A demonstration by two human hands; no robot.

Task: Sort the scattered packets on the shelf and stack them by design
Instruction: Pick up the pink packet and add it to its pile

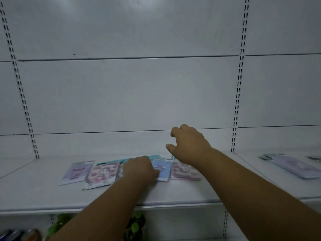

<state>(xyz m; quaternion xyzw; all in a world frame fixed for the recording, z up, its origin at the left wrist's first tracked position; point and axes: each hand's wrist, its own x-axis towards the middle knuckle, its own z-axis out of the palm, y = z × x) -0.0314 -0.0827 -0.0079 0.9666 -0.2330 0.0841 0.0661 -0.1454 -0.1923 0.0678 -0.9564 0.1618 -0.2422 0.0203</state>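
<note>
Looking across the white shelf (pixel 43 192), I see wide bare board left and front of the row, a back panel (pixel 121 93) close behind, and a front lip to mind; more packets (pixel 293 166) lie well apart on the right bay; the scattered packets sit mid-shelf, overlapping: lilac packet (pixel 74 172), pink packet (pixel 102 175), blue packet (pixel 163 169), pink-edged packet (pixel 185 173); I judge them light, thin, glossy, likely slippery, best pinched at an edge; my left hand (pixel 139 168) rests curled on the row, grip unclear; my right hand (pixel 188 145) hovers loosely curled, holding nothing.
</note>
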